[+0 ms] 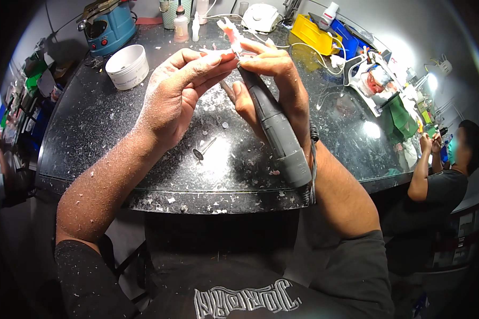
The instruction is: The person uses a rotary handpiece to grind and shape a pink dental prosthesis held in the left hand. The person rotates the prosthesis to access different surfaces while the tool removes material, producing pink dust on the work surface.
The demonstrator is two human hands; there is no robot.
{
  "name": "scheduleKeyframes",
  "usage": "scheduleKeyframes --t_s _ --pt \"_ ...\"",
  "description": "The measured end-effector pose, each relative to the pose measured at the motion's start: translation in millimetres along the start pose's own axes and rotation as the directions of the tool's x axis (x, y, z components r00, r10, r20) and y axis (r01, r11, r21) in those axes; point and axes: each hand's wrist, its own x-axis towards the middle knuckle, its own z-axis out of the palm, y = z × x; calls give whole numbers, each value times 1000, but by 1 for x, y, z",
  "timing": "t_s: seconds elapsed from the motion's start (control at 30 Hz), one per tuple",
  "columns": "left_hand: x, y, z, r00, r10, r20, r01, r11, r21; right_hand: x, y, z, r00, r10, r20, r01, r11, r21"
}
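My left hand (175, 95), dusted with pale powder, pinches a pink denture piece (231, 36) between thumb and fingers. Its far end sticks up beyond my fingertips, pink and whitish. My right hand (285, 74) wraps round a dark grey rotary handpiece (274, 125), with its tip against or very close to the pink piece. Fingers partly hide the bit and the contact. The handpiece slants down toward me, and a coiled cord (313, 154) runs beside it. On the bench below lies a small mandrel with a round dark head (198, 153).
Shavings and dust cover the black bench (159, 181). Back left stand a white tub (127, 68) and a blue machine (109, 29); behind are bottles (181, 27) and a white unit (261, 18). Yellow (310, 36) and blue bins stand back right. Another person (447, 175) sits at right.
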Motion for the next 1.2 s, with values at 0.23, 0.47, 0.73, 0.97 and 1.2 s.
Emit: scheduleKeyframes --t_s 0.23,0.47,0.73,0.97,1.2 --pt "0 0 -5 1000 -3 -4 3 1000 -1 1 -5 -2 999 0 38 2 999 -40" --pt "0 -1 -6 1000 -2 6 2 1000 -14 0 -2 -3 998 -14 60 16 999 -30" --pt "0 -2 -6 999 30 23 -29 999 -19 -1 -1 -1 998 45 31 -45 999 2" --pt "-1 -3 -8 999 29 20 -29 999 -17 -3 0 3 999 32 15 -32 999 10" --pt "-1 -2 -6 1000 22 19 -22 1000 -22 -4 1 1 999 28 44 -27 999 -24"
